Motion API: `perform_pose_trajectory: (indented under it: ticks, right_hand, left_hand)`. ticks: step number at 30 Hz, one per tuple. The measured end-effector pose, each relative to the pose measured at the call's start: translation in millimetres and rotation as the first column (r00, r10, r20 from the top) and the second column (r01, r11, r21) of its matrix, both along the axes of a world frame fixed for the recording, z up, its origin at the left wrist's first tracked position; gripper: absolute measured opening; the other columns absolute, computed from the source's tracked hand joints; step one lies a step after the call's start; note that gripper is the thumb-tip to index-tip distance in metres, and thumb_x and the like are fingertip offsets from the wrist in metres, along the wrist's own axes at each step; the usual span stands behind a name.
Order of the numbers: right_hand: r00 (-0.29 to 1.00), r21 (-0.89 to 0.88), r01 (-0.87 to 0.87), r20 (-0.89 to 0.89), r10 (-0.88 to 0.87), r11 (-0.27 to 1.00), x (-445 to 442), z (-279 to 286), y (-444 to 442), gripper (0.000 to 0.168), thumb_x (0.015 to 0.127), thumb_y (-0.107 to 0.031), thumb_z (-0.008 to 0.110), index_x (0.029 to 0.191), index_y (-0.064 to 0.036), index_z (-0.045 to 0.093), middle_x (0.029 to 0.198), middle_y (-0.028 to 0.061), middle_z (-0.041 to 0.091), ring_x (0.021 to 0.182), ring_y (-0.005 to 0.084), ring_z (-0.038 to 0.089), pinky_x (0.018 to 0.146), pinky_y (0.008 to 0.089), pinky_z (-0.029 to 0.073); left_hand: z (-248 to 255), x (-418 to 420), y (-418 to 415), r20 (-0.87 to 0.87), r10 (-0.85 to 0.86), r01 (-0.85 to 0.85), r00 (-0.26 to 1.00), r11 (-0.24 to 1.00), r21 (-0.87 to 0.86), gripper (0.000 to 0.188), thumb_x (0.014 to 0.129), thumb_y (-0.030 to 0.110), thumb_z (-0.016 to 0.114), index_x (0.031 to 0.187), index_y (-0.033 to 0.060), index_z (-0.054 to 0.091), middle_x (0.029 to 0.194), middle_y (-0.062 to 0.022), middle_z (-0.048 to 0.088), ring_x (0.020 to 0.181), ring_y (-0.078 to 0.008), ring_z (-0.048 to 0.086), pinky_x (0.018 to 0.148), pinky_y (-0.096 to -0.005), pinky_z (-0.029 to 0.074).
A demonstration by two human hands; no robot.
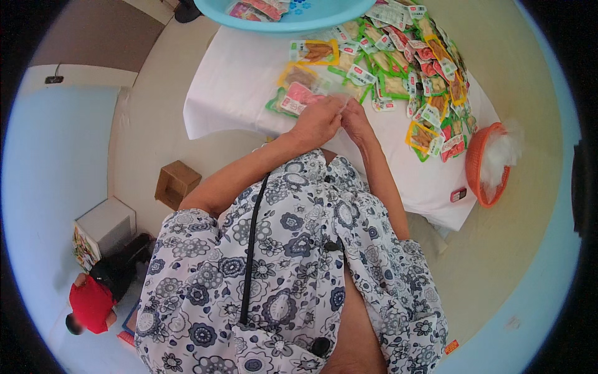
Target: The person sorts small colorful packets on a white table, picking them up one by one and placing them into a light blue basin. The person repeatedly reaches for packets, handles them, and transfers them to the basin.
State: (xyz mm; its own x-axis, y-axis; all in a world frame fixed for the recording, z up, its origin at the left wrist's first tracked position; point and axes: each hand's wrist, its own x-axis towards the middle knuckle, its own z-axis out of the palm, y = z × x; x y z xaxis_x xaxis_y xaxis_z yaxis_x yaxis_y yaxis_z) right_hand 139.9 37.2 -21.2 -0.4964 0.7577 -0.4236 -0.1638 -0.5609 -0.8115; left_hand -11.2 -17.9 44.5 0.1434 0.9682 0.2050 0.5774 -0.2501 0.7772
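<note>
Over the white-covered table, my left hand (317, 119) and my right hand (356, 122) meet, both pinching the gathered end of a clear plastic bag (334, 88). Flat snack packets lie inside the bag, left of and beyond my fingers: a red-and-white one (299, 98) on top, a yellow-edged one (299, 75) and a green-edged one (275, 104). My fingertips partly hide the bag's end. Just beyond the bag, a yellow-edged packet (315, 51) lies on the cloth. A large heap of mixed green, red and yellow packets (392, 70) spreads to the right.
A blue plastic basin (289, 24) holding packets stands at the far edge. An orange plastic basket (473, 161) with clear bags (496, 156) is at the right edge, near a small red-and-black device (458, 195). A cardboard box (180, 180) and a person in red (93, 304) are left.
</note>
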Motion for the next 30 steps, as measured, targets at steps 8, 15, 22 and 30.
perform_pose_trajectory:
  ticks: [8, 15, 22, 30]
  right_hand:
    - [0.973, 0.112, -0.23, 0.046, 0.226, 0.967, -25.0, -0.1, 7.7, 0.028, 0.09, -0.005, 0.054, 0.117, -0.005, 0.061, 0.108, 0.0056, 0.065, 0.102, 0.0154, 0.06, 0.09, 0.0305, 0.049]
    - [0.911, 0.352, -0.363, 0.329, 0.249, 0.863, -20.5, -4.1, -3.9, 0.027, 0.094, -0.021, 0.057, 0.112, -0.003, 0.064, 0.107, 0.0072, 0.065, 0.099, 0.0166, 0.06, 0.087, 0.0331, 0.049]
    - [0.894, 0.303, -0.295, 0.423, 0.149, 0.906, -14.6, -16.3, -10.3, 0.031, 0.094, -0.028, 0.06, 0.107, 0.001, 0.064, 0.092, 0.0092, 0.067, 0.08, 0.0192, 0.064, 0.072, 0.0342, 0.052]
    - [0.915, 0.379, -0.31, 0.367, 0.166, 0.872, -18.1, -44.0, -3.7, 0.022, 0.096, -0.02, 0.058, 0.104, 0.0, 0.062, 0.087, 0.0066, 0.064, 0.068, 0.0132, 0.063, 0.061, 0.0273, 0.054]
  left_hand:
    - [-7.8, -1.9, -4.7, 0.005, -0.006, 0.006, 1.0, 0.999, 0.038, 0.023, 0.084, 0.01, 0.061, 0.107, 0.0038, 0.06, 0.098, -0.0173, 0.064, 0.088, -0.0371, 0.062, 0.076, -0.0438, 0.051]
    - [7.9, -19.7, -2.5, 0.202, 0.137, -0.105, 0.97, 0.981, -0.162, 0.024, 0.086, 0.014, 0.062, 0.107, 0.0029, 0.063, 0.094, -0.0198, 0.067, 0.078, -0.0335, 0.067, 0.07, -0.039, 0.053]
    - [-19.6, -109.7, -9.1, 0.021, 0.502, -0.486, 0.864, 0.846, -0.221, 0.029, 0.087, 0.019, 0.063, 0.109, 0.0009, 0.064, 0.091, -0.0156, 0.067, 0.072, -0.0275, 0.067, 0.066, -0.0362, 0.053]
    - [-70.8, -125.0, -19.8, -0.093, 0.487, -0.484, 0.869, 0.792, -0.373, 0.042, 0.082, 0.03, 0.069, 0.107, -0.003, 0.064, 0.098, -0.0164, 0.067, 0.089, -0.0282, 0.066, 0.079, -0.0388, 0.051]
